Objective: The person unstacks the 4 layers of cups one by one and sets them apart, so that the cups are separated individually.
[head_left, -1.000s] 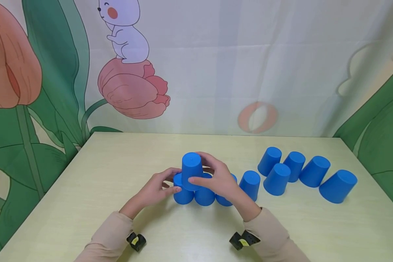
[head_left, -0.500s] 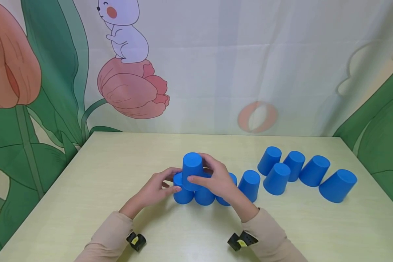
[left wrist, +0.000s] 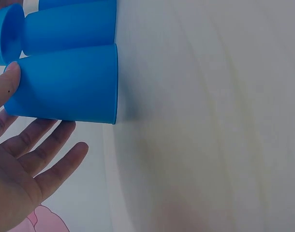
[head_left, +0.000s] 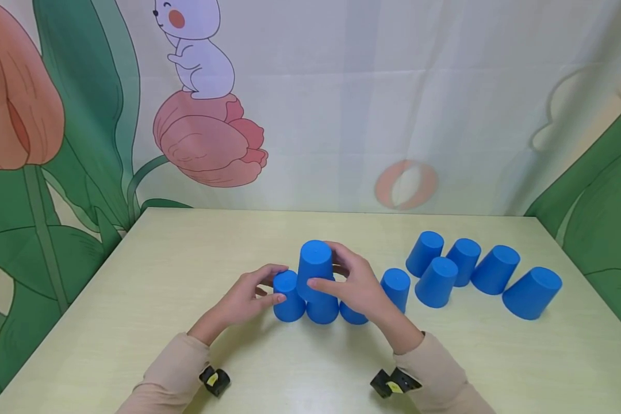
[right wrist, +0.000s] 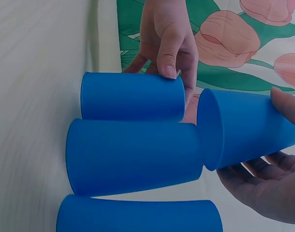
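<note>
My right hand (head_left: 354, 284) holds an upside-down blue plastic cup (head_left: 315, 267) between thumb and fingers. In the right wrist view this raised cup (right wrist: 249, 128) tilts a little, its rim edge right at the top of the middle cup (right wrist: 135, 157). On the left, my left hand (head_left: 248, 296) grips the end cup (head_left: 288, 305) of the front row near its top, thumb on the near side and fingers behind. The left wrist view shows the thumb at that cup (left wrist: 65, 87) and the other fingers spread along its side. A third row cup (head_left: 353, 313) is partly hidden by my right hand.
Another upside-down cup (head_left: 395, 287) stands just right of the row. Farther right are several more blue cups (head_left: 437, 282) on the pale wooden table (head_left: 186, 247), the rightmost cup (head_left: 533, 293) apart from them. A printed curtain (head_left: 310, 115) hangs behind the table.
My right hand has shifted the raised cup to the right, from over the gap between the left and middle cups to mostly over the middle one. My left hand stays in place.
</note>
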### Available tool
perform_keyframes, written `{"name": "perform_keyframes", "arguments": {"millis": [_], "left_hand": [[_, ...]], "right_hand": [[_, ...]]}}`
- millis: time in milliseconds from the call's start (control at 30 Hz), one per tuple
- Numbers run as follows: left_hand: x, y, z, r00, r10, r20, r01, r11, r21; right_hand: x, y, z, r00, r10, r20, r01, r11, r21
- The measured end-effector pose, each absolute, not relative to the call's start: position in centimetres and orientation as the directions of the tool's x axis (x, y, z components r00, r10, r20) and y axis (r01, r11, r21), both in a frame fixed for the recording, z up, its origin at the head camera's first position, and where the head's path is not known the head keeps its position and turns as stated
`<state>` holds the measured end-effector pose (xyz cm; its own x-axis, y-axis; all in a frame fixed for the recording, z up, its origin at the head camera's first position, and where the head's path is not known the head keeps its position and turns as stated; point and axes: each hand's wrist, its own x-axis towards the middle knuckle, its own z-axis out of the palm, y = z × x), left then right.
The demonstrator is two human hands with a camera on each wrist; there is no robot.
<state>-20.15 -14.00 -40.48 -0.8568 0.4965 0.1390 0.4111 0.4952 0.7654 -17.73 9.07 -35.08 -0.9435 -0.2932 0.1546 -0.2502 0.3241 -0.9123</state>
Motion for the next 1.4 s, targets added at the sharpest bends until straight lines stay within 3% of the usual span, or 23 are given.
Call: {"name": "perform_keyframes", "arguments": {"millis": [767, 1400], "left_hand": [[-20.1, -14.0, -40.6, -0.859, 0.49, 0.151, 0.415, 0.491, 0.766], [-20.1, -13.8, -40.7, -0.861, 0.486, 0.149, 0.413, 0.498, 0.762]], "right_hand": [[-17.5, 13.7, -34.6, -0.944, -0.237, 0.229, -0.3, 0.326, -0.897], [-16.8, 18.0, -33.9, -0.978, -0.112, 0.179, -0.21, 0.459, -0.863]]}}
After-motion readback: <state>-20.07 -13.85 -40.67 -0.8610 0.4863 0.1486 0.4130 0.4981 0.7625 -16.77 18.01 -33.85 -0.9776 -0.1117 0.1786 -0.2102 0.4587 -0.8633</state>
